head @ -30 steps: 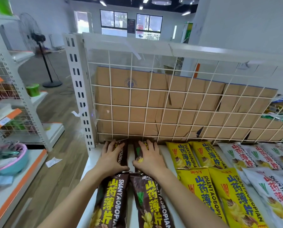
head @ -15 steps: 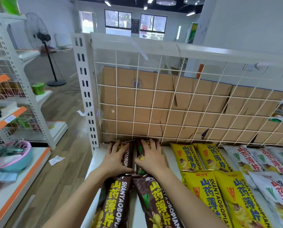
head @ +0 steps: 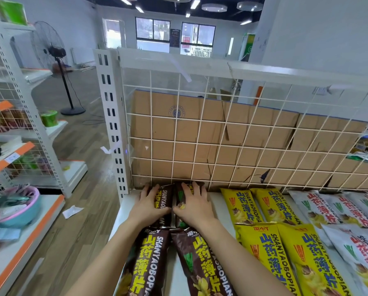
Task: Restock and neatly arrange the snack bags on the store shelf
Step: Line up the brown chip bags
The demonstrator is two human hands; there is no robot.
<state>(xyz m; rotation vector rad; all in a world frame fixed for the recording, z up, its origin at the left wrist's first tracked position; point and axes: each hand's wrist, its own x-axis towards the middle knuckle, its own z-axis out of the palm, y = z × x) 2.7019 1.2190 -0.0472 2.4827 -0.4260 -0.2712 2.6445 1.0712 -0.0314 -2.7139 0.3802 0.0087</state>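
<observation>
Both hands were flat on the back pair of brown snack bags (head: 165, 199), at 12 o'clock on the shelf (head: 125, 212), right up against the wire grid (head: 221, 146). Left hand (head: 149, 207) covered the left bag, fingers spread, thumb tucked toward the gap between the two. Right hand (head: 195, 205) covered the right bag, fingers spread too, tips nearly at the grid. No pinch on either side, just palms pressing down.

Front pair of brown bags (head: 178, 259) sat at 6 o'clock, their top edges overlapping the back pair under my wrists. Yellow bags (head: 268, 227) ran in two rows at 3 o'clock, white bags (head: 337, 212) further right. A bare strip of shelf showed between the brown back pair and the yellow ones.

My read: this step was squaring the back pair. To do it well:
- push both bags together, evenly, until the top seams touch the grid
- keep the two long edges touching, no overlap
- press flat, don't crumple; contents probably crush easily
- then line the front pair up with the yellow row beside it

Risk: the left bag sliding off toward the upright post (head: 112, 124) at 10 o'clock.
</observation>
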